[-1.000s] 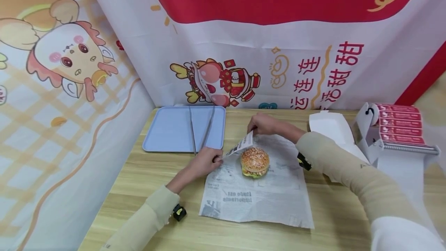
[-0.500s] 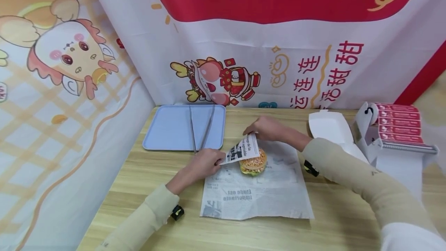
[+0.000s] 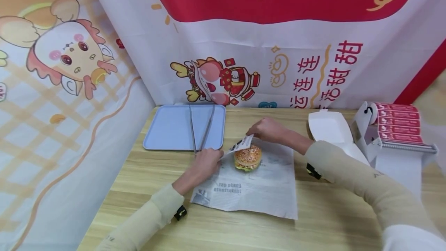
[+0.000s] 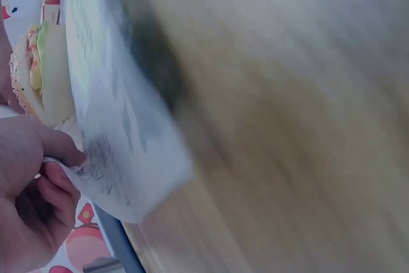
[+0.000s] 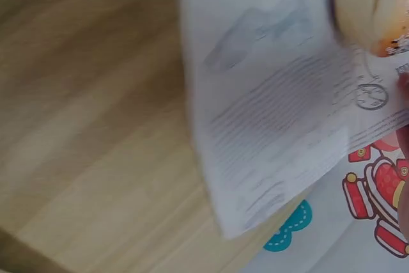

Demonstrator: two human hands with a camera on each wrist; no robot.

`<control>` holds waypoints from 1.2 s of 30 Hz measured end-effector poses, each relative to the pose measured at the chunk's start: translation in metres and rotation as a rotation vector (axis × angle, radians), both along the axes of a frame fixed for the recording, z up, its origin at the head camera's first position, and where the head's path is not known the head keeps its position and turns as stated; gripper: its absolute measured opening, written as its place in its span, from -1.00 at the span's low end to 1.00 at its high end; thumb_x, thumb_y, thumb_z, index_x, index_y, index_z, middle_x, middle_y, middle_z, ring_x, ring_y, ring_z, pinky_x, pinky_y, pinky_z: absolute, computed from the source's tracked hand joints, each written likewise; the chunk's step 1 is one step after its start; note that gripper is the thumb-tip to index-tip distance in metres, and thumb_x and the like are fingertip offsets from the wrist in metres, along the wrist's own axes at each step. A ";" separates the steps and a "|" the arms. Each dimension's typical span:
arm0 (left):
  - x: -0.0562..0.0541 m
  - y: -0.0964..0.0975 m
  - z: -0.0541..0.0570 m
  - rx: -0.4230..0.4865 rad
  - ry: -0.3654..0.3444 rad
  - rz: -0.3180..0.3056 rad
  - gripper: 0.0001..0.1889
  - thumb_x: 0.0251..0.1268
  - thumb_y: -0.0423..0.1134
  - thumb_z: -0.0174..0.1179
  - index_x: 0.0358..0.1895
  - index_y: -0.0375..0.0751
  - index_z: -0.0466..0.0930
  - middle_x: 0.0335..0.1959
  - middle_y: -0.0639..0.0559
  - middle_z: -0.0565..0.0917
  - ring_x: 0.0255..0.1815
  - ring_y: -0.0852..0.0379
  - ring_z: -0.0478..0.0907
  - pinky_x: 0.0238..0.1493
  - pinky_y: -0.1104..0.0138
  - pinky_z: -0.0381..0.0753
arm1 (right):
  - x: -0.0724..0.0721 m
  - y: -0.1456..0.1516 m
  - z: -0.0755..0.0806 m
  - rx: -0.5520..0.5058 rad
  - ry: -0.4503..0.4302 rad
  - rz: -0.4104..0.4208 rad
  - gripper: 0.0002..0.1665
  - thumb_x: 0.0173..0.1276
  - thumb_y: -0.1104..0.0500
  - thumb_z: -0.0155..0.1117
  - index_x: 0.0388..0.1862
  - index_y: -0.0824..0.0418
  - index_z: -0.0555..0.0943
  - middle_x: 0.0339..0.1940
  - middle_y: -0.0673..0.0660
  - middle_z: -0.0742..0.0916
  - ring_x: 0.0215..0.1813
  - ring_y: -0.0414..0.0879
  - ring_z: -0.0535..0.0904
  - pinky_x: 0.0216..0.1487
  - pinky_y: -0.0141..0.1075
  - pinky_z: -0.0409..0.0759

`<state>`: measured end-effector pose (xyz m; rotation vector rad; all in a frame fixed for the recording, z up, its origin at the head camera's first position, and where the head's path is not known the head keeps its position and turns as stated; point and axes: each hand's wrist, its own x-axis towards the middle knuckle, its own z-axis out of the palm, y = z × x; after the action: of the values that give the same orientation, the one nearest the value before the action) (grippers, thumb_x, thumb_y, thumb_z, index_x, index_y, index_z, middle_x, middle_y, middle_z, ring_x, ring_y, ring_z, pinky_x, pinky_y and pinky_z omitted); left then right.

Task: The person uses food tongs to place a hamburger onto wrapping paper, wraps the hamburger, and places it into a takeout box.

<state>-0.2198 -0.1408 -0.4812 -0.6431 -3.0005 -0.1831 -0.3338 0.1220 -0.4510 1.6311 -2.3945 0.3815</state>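
Observation:
A sesame-bun hamburger (image 3: pixel 248 157) with lettuce at its edge rests on a sheet of newsprint-patterned wrapping paper (image 3: pixel 265 189). My left hand (image 3: pixel 208 162) pinches the paper's far left edge between thumb and fingers, as the left wrist view shows up close on the paper (image 4: pixel 121 139). My right hand (image 3: pixel 267 130) grips the same far edge behind the burger. Between the two hands, that edge is raised and leans over the back of the bun. Only a sliver of my right hand (image 5: pixel 404 177) enters the right wrist view, at its right border.
Behind my left hand lies a blue tray (image 3: pixel 167 127) with metal tongs (image 3: pixel 193 131) across it. An open white takeaway box (image 3: pixel 331 127) stands at the back right, beside a dispenser holding a roll of red labels (image 3: pixel 398 123). A printed curtain (image 3: pixel 223 38) hangs along the table's far edge.
The paper and burger have shifted left and slightly away from me. The raised paper flap first came over the bun, then drew back. Both hands have kept their hold.

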 end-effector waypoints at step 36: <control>-0.005 0.026 0.027 0.038 -0.059 -0.467 -0.60 0.56 -0.06 0.01 0.38 0.18 0.47 0.39 0.04 0.46 0.37 0.05 0.33 0.36 0.19 0.47 | 0.067 0.042 0.012 0.029 -0.003 -0.302 -0.48 0.22 0.33 0.44 0.19 0.18 0.61 0.19 0.18 0.69 0.25 0.09 0.59 0.28 -0.03 0.59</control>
<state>-0.2244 -0.1147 -0.4540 -1.3455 -2.8373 -0.2844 -0.2666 0.1645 -0.4388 1.2500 -2.6052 0.2949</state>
